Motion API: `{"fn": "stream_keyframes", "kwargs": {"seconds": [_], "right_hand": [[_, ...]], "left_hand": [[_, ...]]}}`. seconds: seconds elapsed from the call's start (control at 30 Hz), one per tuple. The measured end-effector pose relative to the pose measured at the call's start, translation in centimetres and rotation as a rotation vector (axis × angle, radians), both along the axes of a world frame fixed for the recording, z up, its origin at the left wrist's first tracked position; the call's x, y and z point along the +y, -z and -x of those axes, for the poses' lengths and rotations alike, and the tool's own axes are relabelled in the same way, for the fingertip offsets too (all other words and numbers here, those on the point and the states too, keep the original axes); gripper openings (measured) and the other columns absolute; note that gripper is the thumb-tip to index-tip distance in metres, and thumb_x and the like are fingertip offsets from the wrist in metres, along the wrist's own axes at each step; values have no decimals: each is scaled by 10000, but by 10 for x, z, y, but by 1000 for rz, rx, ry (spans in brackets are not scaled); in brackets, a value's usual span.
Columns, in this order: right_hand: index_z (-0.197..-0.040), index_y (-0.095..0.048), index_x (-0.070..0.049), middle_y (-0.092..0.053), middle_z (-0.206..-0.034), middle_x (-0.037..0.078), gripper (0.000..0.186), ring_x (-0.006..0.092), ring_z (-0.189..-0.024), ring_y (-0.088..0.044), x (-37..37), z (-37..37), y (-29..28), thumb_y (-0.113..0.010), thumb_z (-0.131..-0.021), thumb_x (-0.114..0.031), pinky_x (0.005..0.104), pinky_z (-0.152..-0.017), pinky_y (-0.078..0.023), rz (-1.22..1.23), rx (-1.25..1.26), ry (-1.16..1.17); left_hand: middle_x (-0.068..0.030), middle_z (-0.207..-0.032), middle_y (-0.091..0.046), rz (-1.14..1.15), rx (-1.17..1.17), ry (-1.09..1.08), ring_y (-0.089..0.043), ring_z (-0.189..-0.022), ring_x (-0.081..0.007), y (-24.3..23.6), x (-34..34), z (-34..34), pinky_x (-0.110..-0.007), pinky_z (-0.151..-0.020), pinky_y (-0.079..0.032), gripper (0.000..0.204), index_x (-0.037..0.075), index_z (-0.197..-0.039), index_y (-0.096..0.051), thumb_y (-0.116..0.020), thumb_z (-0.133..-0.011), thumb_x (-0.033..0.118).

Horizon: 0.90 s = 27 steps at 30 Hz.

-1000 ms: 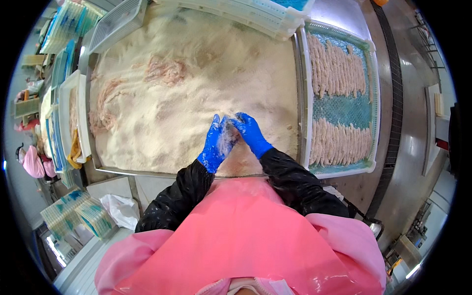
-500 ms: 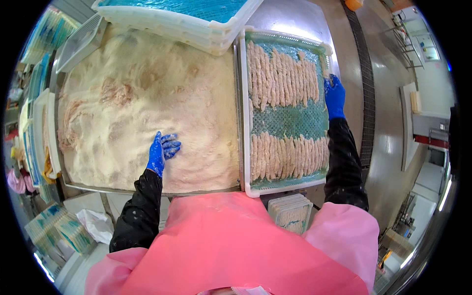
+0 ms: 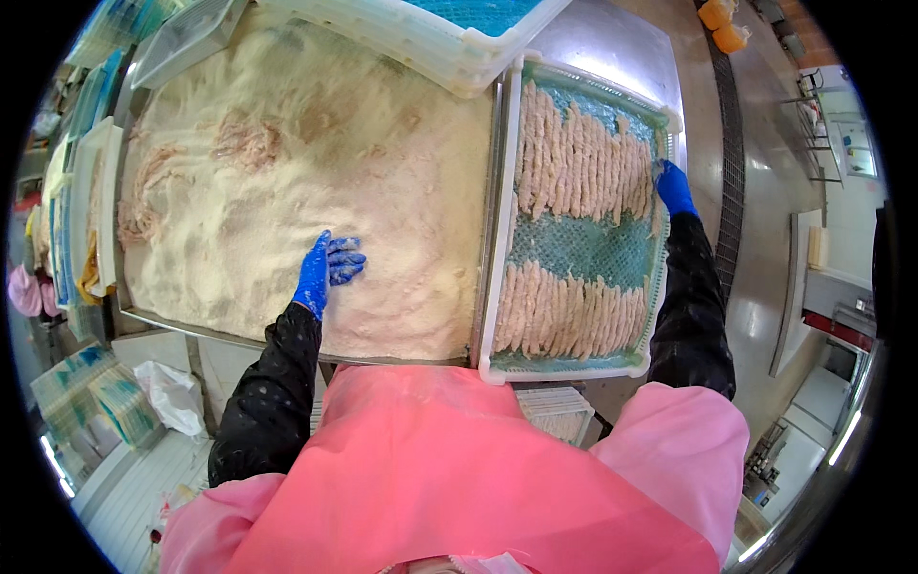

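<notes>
"How did the black-sleeved left arm (image 3: 273, 383) stand?"

"It reached forward, and the blue-gloved left hand (image 3: 323, 271) was open, with its fingers (image 3: 348, 258) a little apart and pointing to the right."

"And the right arm (image 3: 690, 297), was it in the same pose?"

"Not exactly. It reached out on the right side, and the right hand (image 3: 675, 187), also blue-gloved, was farther forward. How its fingers were bent could not be seen clearly."
</notes>
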State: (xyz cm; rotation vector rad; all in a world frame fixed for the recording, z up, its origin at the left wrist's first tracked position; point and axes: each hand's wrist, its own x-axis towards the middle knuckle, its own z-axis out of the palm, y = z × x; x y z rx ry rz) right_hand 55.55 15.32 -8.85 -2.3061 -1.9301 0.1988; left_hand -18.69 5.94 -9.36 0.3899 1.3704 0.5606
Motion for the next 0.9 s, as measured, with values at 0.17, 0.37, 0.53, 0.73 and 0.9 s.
{"fn": "stream_keyframes", "kwargs": {"seconds": [0.17,0.37,0.53,0.73,0.9], "right_hand": [[-1212,-599,-39,-653,-1098,159,352,272,-967,-636,-29,279,-66,-468,-891,19,358,-843,-493,-378,453,-136],[-1141,-650,-90,-648,-1039,160,396,354,-983,-604,-5,516,19,-543,-770,2,417,-871,-479,-285,766,-353],[-1130,-656,-85,-653,-1026,144,373,320,-954,-612,42,580,48,-612,-760,-68,421,-846,-477,-477,232,-356],[-1106,-667,-18,-669,-820,63,338,129,-672,-576,28,595,-3,-591,-936,-300,243,-609,-457,292,1185,-183],[-1179,-629,-20,-652,-833,44,354,95,-622,-563,-21,643,-38,-519,-980,-291,237,-578,-444,566,1668,-88]], "left_hand": [[-131,-1016,-699,-62,-130,32,-683,-862,-205,8,-11,13,-296,-750,-518,524,69,-1183,-626,-365,-988,480],[-142,-1082,-678,-145,-136,115,-674,-941,-231,-10,-13,42,-329,-837,-522,413,55,-1268,-566,-458,-969,319],[-150,-1080,-675,-178,-208,123,-669,-975,-246,-8,-30,93,-334,-872,-523,392,22,-1281,-545,-449,-982,257],[-140,-1124,-663,-156,-348,8,-661,-977,-226,-5,-35,122,-312,-848,-502,390,56,-1291,-547,-455,-985,279],[-114,-1117,-668,-237,-315,-100,-644,-1000,-202,-13,-22,137,-274,-862,-474,371,58,-1304,-540,-469,-978,221]]}}
